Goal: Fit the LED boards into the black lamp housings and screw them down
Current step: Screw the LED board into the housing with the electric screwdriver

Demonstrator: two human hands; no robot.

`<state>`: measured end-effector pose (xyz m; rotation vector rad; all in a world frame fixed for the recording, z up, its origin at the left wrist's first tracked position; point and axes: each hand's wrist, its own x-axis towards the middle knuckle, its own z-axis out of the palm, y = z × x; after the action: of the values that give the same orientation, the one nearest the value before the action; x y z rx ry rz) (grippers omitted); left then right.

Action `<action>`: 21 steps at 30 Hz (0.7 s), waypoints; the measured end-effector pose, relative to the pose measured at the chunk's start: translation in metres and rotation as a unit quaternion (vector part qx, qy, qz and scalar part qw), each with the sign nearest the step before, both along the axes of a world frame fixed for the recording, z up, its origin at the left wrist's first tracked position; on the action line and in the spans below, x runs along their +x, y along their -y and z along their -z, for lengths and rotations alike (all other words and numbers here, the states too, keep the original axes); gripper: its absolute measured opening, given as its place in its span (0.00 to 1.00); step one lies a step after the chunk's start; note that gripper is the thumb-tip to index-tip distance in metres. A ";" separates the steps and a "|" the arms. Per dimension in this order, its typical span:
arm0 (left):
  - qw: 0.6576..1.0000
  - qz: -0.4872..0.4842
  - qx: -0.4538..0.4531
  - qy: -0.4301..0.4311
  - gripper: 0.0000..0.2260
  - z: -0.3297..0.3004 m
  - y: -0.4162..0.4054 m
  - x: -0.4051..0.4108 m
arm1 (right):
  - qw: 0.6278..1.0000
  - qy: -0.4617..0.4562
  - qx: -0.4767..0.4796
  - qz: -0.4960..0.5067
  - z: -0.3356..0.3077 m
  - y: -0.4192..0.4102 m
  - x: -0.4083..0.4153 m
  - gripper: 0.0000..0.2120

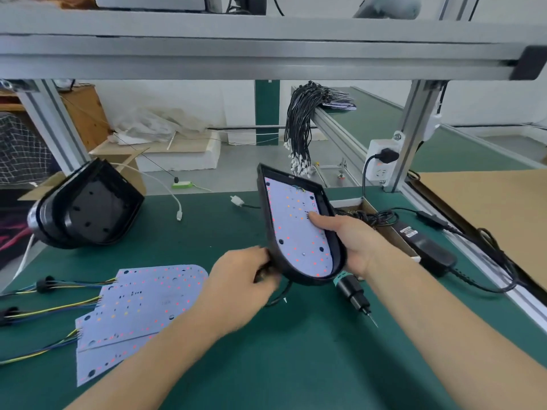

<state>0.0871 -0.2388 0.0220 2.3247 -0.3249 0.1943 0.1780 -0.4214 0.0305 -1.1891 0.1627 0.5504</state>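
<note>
Black lamp housing (273, 232), LED board (299, 229) inside, held tilted above the green table (281, 350). Right hand (352, 241) grips its edge, thumb on the board; left hand (239, 279) curls round its lower end.

green bench mat (236, 365) under the grip. aluminium frame beam (266, 54) overhead, upright post (414, 128) to the right of the grip with a white power socket (381, 161). beyond the grip: grey floor (236, 170), white wall (183, 99), green pillar (267, 110), white foam block (189, 158). brown cardboard sheet (488, 208) far right. even daylight.
</note>
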 end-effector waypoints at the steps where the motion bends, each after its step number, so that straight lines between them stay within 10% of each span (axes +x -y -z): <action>1: 0.998 0.029 -0.047 -0.041 0.08 -0.001 -0.004 -0.002 | 1.000 0.001 -0.016 -0.003 0.000 0.003 0.000 0.08; 4: 0.972 0.010 -0.227 -0.066 0.11 0.003 -0.029 0.013 | 0.999 0.000 -0.040 0.003 -0.004 0.018 0.001 0.08; 9: 0.978 -0.097 0.180 0.026 0.41 0.022 -0.050 0.080 | 0.997 0.020 -0.038 -0.057 -0.014 0.042 -0.005 0.09; 13: 0.967 -0.053 0.251 0.003 0.43 0.037 -0.024 0.116 | 0.992 0.069 -0.011 -0.103 -0.021 0.050 -0.012 0.10; 17: 0.990 -0.024 0.127 -0.062 0.06 0.024 0.000 0.131 | 0.991 0.097 -0.003 -0.095 -0.034 0.060 -0.018 0.10; 21: 0.977 0.004 -0.155 -0.146 0.10 0.006 0.015 0.126 | 0.984 0.162 -0.063 0.029 -0.039 0.067 -0.018 0.06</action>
<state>0.2126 -0.2534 0.0155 2.0058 -0.1449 -0.0964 0.1596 -0.4888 0.0692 -1.3769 -0.0459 0.2930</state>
